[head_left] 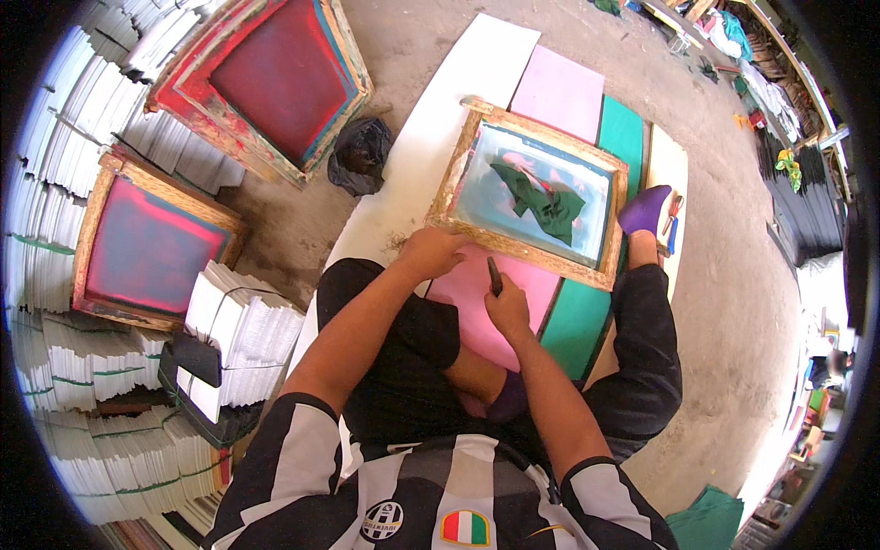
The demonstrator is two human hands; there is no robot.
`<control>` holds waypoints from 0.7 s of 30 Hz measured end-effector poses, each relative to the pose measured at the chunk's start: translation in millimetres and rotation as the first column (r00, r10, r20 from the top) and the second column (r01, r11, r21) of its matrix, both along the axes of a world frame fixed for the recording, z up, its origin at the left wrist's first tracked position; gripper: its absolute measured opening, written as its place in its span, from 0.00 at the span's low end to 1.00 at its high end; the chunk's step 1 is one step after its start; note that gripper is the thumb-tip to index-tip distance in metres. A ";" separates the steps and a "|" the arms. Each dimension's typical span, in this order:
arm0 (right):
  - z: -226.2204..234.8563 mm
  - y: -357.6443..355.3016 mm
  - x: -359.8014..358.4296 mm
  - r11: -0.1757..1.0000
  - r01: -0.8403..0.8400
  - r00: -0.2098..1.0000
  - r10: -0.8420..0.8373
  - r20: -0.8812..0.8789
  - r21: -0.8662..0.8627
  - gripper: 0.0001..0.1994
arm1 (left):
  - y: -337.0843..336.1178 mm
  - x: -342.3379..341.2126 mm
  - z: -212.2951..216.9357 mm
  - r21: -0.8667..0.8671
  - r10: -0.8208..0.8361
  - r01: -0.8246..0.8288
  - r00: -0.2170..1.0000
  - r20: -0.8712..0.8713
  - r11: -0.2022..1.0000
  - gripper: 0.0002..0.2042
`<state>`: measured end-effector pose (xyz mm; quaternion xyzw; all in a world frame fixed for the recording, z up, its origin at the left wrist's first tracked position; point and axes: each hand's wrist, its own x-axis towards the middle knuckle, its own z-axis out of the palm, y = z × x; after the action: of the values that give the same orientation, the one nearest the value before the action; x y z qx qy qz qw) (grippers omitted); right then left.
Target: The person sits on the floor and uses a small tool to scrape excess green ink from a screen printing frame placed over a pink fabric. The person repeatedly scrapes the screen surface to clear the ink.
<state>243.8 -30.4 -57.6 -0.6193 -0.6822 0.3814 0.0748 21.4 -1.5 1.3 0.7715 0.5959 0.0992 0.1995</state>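
A wooden screen-printing frame (525, 245) lies on the colored boards in front of me. Its pale blue mesh (477, 170) carries a crumpled dark green cloth (547, 203) with a small red-and-grey object partly on it. At the frame's near left corner is my left hand (433, 254), palm down, thumb and fingers apart, touching or almost touching the wood. Closed around a short, dark, narrow tool (495, 275), my right hand (510, 310) is over the pink board (504, 344), just short of the frame. The tool's exact kind cannot be made out.
My foot in a purple sock (643, 210) stands by the frame's right side, near red- and blue-handled tools (675, 225). Leftward are two more screen frames (284, 82), a black bag (359, 156), a tied paper bundle (243, 335) and tall paper stacks (119, 458).
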 end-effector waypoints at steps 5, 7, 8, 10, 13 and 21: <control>12.1 -12.7 -18.4 1.000 -0.020 0.997 0.019 -0.079 -0.001 0.15 | -7.5 -4.3 -4.8 0.154 -0.140 0.127 0.987 0.077 0.980 0.11; 12.2 -13.0 -21.3 0.998 -0.058 0.992 0.059 -0.108 0.011 0.14 | -6.5 -9.1 -7.8 0.100 -0.204 0.206 0.979 -0.026 0.973 0.09; 11.5 -13.0 -21.8 0.997 -0.071 0.989 0.074 -0.124 0.025 0.14 | -5.6 -10.7 -9.3 0.072 -0.237 0.243 0.969 -0.075 0.967 0.08; 4.0 -11.8 -23.0 0.993 -0.093 0.978 0.105 -0.178 0.071 0.11 | -5.8 -13.6 -13.5 0.128 -0.241 0.255 0.963 -0.117 0.958 0.07; -6.4 -5.2 -20.4 0.986 -0.166 0.941 0.162 -0.299 0.012 0.11 | -3.4 -17.3 -16.4 0.082 -0.233 0.253 0.951 -0.203 0.964 0.06; 15.2 13.0 -15.9 0.878 -0.146 0.845 -0.128 -0.519 -0.455 0.13 | -1.4 -17.1 -3.4 -0.167 0.003 -0.054 0.957 -0.291 0.985 0.08</control>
<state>227.9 -17.4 -42.4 -0.4840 -0.5214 0.6950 0.1046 4.3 -2.9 -2.2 0.7487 0.6362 -0.0640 0.1747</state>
